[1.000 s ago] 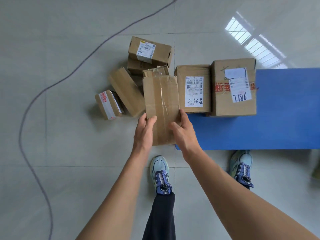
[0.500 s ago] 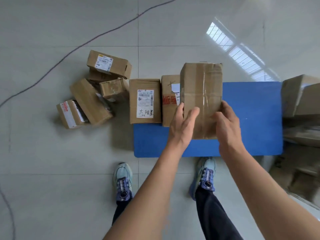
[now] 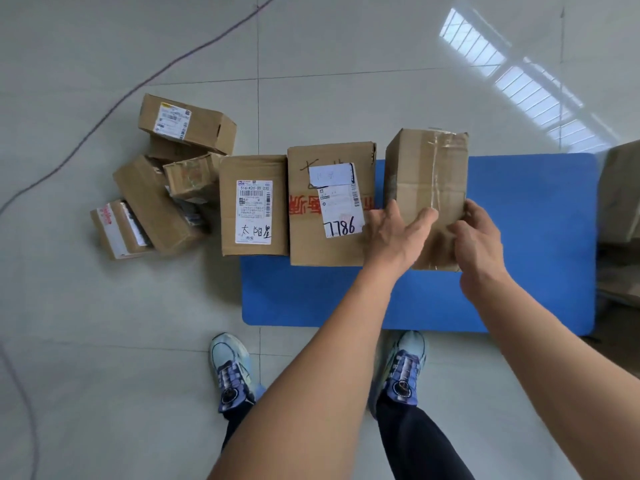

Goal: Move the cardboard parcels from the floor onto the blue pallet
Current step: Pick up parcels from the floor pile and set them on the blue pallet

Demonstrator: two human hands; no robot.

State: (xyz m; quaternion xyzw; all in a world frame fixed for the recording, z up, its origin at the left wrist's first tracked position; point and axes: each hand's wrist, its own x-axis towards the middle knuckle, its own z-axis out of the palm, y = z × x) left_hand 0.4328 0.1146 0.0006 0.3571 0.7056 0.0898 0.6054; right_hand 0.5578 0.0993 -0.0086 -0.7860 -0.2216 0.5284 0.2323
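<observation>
We count eight cardboard parcels across the middle of the frame. Both hands hold one, the taped parcel [image 3: 427,174], right of centre over the blue pallet [image 3: 526,237]; we cannot tell whether it rests there. The left hand [image 3: 391,237] clamps its left side with fingers and thumb, and the fingers of the right hand [image 3: 479,244] curl round its right edge. Left of it on the pallet lies the red-printed parcel [image 3: 311,244], hand-marked "7786". Touching that, at the pallet's left edge, is the labelled parcel [image 3: 254,168], printed "516-K20-00 030" and inked "太阳星". The heap [image 3: 152,199] of five lies on the floor [image 3: 104,341] at left.
</observation>
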